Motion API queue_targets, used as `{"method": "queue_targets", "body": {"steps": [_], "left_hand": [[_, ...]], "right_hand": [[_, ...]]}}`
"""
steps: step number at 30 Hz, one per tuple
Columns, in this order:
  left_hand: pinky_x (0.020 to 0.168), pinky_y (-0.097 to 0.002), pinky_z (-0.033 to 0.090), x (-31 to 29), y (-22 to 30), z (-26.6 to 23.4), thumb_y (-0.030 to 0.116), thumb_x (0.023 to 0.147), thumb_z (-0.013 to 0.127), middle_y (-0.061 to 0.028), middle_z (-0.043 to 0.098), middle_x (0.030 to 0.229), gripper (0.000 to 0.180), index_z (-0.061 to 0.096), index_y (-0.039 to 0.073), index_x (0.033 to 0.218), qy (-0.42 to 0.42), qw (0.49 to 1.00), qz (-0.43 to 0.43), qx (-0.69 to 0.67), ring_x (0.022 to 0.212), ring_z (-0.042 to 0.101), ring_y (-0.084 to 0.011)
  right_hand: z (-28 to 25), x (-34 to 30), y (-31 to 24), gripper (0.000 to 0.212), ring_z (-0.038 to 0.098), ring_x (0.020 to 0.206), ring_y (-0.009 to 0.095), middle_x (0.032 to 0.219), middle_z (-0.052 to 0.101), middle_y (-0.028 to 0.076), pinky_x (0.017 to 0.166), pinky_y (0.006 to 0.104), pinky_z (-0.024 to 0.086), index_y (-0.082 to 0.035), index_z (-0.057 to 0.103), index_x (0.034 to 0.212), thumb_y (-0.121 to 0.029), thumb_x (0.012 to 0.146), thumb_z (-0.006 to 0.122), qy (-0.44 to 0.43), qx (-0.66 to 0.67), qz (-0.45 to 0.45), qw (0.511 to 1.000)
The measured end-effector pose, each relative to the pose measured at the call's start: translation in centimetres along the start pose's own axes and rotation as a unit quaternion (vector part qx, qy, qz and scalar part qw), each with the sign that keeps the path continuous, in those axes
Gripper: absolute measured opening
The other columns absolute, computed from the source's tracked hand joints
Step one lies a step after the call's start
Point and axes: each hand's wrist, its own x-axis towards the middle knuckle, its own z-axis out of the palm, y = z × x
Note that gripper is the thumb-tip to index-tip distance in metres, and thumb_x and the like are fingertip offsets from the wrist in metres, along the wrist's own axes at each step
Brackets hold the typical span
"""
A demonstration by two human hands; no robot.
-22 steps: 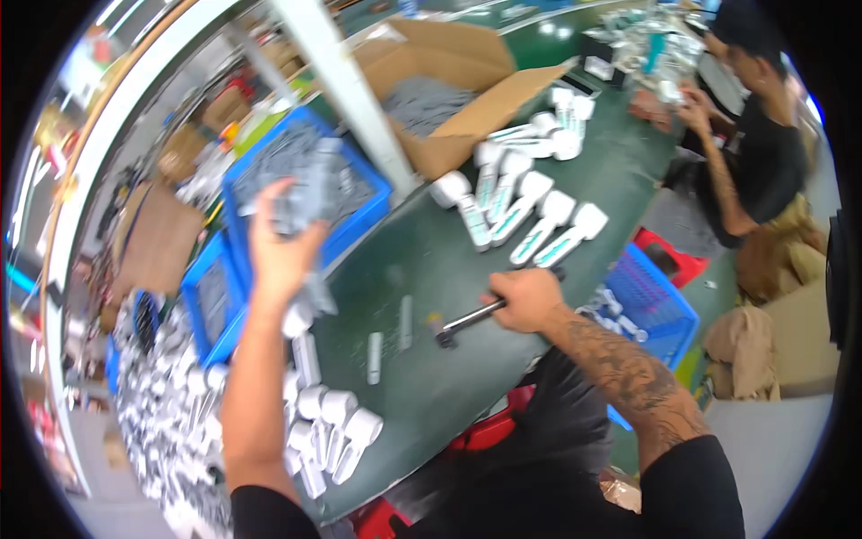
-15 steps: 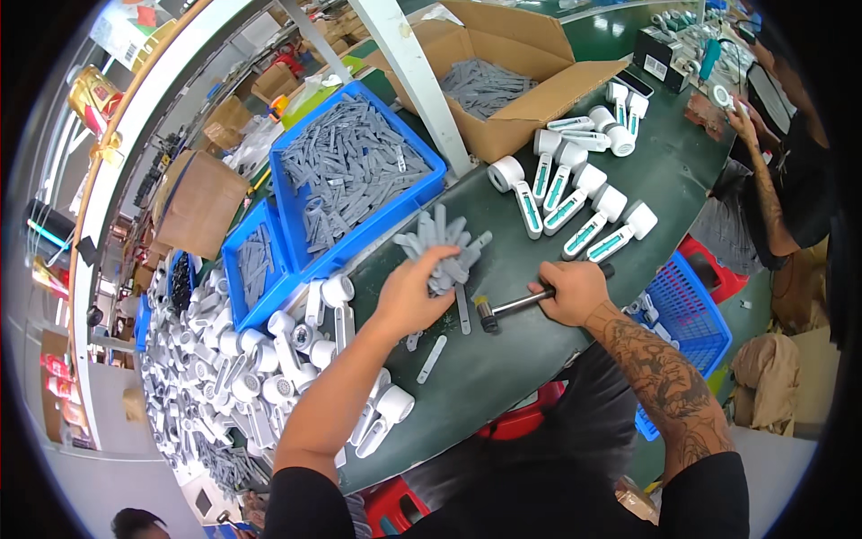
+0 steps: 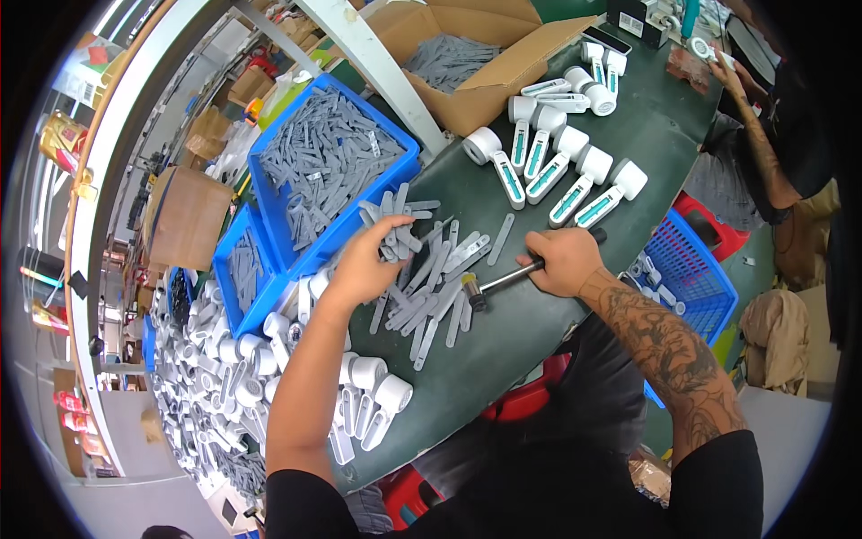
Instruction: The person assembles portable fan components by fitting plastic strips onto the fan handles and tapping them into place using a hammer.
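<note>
My left hand [image 3: 364,268] is closed around a bunch of flat grey plastic strips [image 3: 400,241], above the green table. Below and beside it, a loose pile of the same strips [image 3: 434,296] is spread over the tabletop. One strip [image 3: 501,239] lies apart, to the right of the pile. In my right fist is a small hammer [image 3: 510,279], its handle lying across the grip and its yellowish-faced head beside the pile's right edge. Beyond the hammer, several white round-headed devices with teal-striped handles [image 3: 548,178] lie in a row.
A large blue bin [image 3: 292,262] full of grey strips stands left, beside a smaller blue bin [image 3: 235,305]. Many white parts [image 3: 215,368] heap up at the left. An open cardboard box [image 3: 503,85] sits at the back. A blue basket [image 3: 709,278] and another person's hand [image 3: 729,76] are right.
My left hand has moved left and let many strips drop, which now lie spread on the table. The right hand still grips the hammer. The view has shifted slightly.
</note>
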Motion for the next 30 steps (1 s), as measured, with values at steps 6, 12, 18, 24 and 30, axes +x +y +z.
{"method": "queue_targets", "body": {"steps": [6, 12, 18, 24, 30], "left_hand": [[0.108, -0.0372, 0.053, -0.7, -0.9, -0.9, 0.002, 0.086, 0.087, -0.0116, 0.076, 0.134, 0.054, 0.071, 0.012, 0.137, -0.031, 0.998, -0.046, 0.012, 0.126, 0.071, -0.0306], [0.104, -0.0341, 0.053, -0.7, -0.4, -1.2, 0.011, 0.084, 0.092, -0.0081, 0.076, 0.131, 0.054, 0.072, 0.011, 0.134, -0.057, 0.997, -0.04, 0.018, 0.118, 0.07, -0.0249], [0.108, -0.0386, 0.052, -0.4, 0.4, -1.7, 0.019, 0.082, 0.095, -0.0096, 0.074, 0.138, 0.059, 0.071, 0.012, 0.136, -0.082, 0.994, -0.069, 0.023, 0.125, 0.069, -0.03], [0.119, -0.0437, 0.046, -1.2, 1.4, -2.8, 0.021, 0.083, 0.095, -0.0205, 0.066, 0.15, 0.072, 0.069, 0.022, 0.15, -0.141, 0.987, -0.073, 0.001, 0.14, 0.06, -0.0363], [0.119, -0.0473, 0.045, -3.9, 11.3, -2.6, 0.04, 0.102, 0.078, -0.0264, 0.057, 0.16, 0.066, 0.06, 0.002, 0.152, 0.028, 0.967, 0.033, -0.252, 0.144, 0.06, -0.036]], "right_hand": [[-0.1, 0.0, -0.2, 0.028, 0.068, 0.069, 0.036, 0.074, 0.066, 0.008, 0.06, 0.0494, 0.052, -0.011, 0.059, 0.087, -0.032, 0.095, 0.076, 0.001, 0.003, 0.003, 1.0], [-0.1, -0.1, 0.0, 0.028, 0.068, 0.069, 0.035, 0.074, 0.065, 0.008, 0.061, 0.0498, 0.051, -0.011, 0.058, 0.088, -0.032, 0.095, 0.076, 0.003, 0.003, -0.003, 1.0], [-0.2, -0.2, 0.0, 0.028, 0.068, 0.07, 0.035, 0.074, 0.065, 0.008, 0.062, 0.0501, 0.052, -0.011, 0.058, 0.088, -0.032, 0.095, 0.076, 0.006, 0.01, -0.001, 1.0], [-0.1, -0.1, -0.2, 0.028, 0.069, 0.071, 0.036, 0.076, 0.067, 0.008, 0.063, 0.0499, 0.053, -0.011, 0.058, 0.088, -0.032, 0.095, 0.076, 0.001, 0.015, 0.002, 1.0], [0.6, 0.1, -0.1, 0.029, 0.07, 0.074, 0.037, 0.077, 0.069, 0.01, 0.065, 0.0516, 0.054, -0.011, 0.059, 0.088, -0.033, 0.095, 0.076, -0.004, 0.012, 0.013, 1.0]]}}
